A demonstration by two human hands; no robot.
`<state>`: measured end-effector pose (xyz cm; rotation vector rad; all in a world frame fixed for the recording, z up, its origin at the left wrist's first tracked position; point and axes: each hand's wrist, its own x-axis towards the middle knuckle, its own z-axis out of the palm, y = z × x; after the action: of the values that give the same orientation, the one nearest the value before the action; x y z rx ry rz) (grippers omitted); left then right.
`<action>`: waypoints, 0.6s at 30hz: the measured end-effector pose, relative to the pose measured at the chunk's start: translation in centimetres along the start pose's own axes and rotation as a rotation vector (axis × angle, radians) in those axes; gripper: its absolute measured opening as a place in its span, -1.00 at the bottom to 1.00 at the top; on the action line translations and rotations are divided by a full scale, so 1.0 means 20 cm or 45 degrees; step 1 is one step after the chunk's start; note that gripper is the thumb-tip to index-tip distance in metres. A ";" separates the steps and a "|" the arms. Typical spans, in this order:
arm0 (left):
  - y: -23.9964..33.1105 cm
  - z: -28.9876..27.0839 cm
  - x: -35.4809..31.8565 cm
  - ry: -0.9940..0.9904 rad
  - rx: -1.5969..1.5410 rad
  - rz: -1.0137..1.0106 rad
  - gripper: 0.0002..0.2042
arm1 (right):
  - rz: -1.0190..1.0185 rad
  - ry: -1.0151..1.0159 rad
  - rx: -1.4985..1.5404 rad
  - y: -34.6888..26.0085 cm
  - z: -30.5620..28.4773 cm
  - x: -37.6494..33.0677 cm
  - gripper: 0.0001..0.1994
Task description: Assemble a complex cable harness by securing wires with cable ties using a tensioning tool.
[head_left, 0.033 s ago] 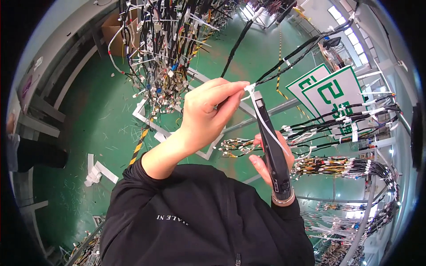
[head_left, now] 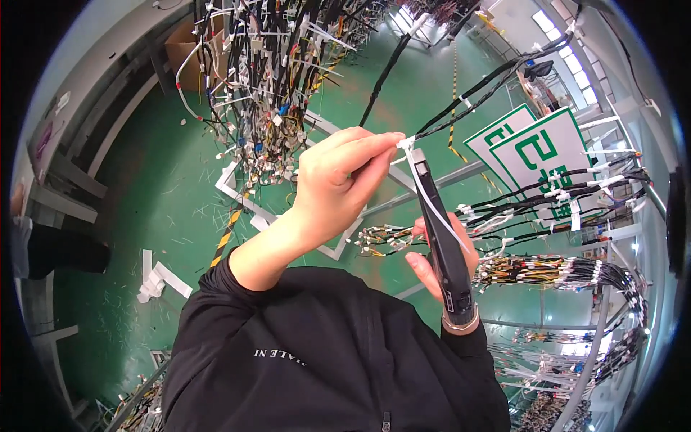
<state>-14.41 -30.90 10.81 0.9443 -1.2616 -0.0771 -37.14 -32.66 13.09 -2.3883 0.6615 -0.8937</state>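
Note:
My left hand (head_left: 331, 183) is closed in a pinch, thumb and forefinger on a small white piece (head_left: 405, 142) at the end of a black wrapped wire harness (head_left: 469, 101). I cannot tell whether that piece is a connector or the head of a tie. A white cable tie (head_left: 436, 200) runs down from it, its tail lying along a black cable tie gun (head_left: 448, 270). My right hand (head_left: 466, 250) is wrapped round the gun, with the thumb lifted off its side. The gun's metal nose points up, close beside the white piece.
A dense bundle of hanging wires with connectors (head_left: 266, 93) is at the upper left. More harnesses (head_left: 554, 198) hang at the right, by green-edged white signs (head_left: 540, 155). White scraps (head_left: 162, 279) lie on the green floor. A person's dark-clothed leg (head_left: 65, 248) shows at far left.

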 end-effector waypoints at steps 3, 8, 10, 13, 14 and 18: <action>-0.02 0.00 0.02 0.003 0.069 0.086 -0.80 | -0.036 -0.011 0.011 0.02 -0.02 0.03 -0.59; -0.04 -0.02 0.06 -0.010 0.160 0.140 -0.78 | -0.182 -0.082 -0.091 0.07 -0.06 0.11 -0.55; 0.01 -0.02 0.06 0.085 0.197 0.184 -0.81 | -0.126 -0.079 -0.074 0.02 -0.04 0.11 -0.58; 0.02 0.00 0.00 0.099 0.278 0.292 -0.67 | -0.277 -0.019 -0.171 0.01 -0.02 0.07 -0.60; 0.00 0.03 -0.01 0.086 0.244 0.255 -0.70 | -0.182 0.011 -0.114 0.05 0.01 0.04 -0.61; 0.03 0.08 -0.02 0.138 0.153 0.137 -0.78 | -0.173 0.086 -0.129 0.09 0.02 -0.01 -0.68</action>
<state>-16.10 -31.09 10.83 0.9686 -1.2246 0.1340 -37.59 -33.84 11.62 -2.5274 0.5885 -1.0238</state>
